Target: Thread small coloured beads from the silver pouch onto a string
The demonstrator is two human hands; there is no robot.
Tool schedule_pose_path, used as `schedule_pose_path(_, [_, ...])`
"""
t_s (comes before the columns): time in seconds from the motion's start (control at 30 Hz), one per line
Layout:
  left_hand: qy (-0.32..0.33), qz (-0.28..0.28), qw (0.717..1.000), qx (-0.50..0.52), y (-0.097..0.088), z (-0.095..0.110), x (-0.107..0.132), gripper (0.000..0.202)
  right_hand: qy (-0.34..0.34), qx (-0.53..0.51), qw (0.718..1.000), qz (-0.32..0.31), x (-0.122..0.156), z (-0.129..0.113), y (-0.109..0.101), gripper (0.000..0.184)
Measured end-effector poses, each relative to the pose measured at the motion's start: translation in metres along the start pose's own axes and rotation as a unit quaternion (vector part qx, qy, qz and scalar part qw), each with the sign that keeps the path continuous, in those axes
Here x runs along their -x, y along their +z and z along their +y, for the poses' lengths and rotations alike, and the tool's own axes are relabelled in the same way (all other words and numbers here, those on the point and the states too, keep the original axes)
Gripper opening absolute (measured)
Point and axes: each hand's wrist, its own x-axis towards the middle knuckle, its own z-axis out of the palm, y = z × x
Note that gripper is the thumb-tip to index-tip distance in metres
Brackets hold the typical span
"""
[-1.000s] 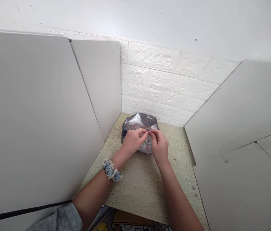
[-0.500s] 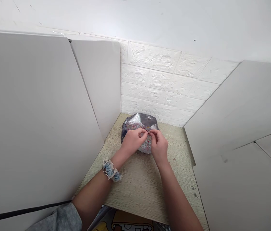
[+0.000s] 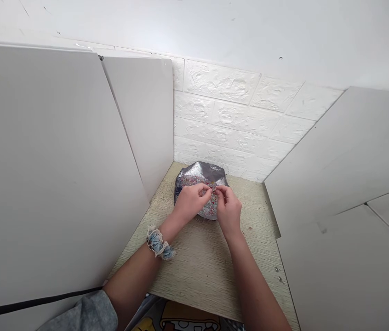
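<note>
hardly moved vs b4: l hand (image 3: pixel 191 201) & r hand (image 3: pixel 229 210) pinched over bead bag (image 3: pixel 201 177), can't tell on what

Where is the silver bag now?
Mid-picture in the head view, the silver bag lies on the table near the brick wall, partly behind the left hand and right hand.

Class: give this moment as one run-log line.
left hand: pinched, over silvery bag | right hand: pinched, beside left | anything held: too small to tell | multicoloured bits: in bag | silvery bag: on tabletop
</note>
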Motion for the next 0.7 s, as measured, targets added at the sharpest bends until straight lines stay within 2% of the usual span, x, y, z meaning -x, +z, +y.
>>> schedule_pose_path(0.7, [-0.016,-0.021,1.000,-0.009,-0.0033,0.0045,0.0015,0.027,-0.005,0.010,1.000,-0.009,0.0012,-0.0029,0.0012,0.019])
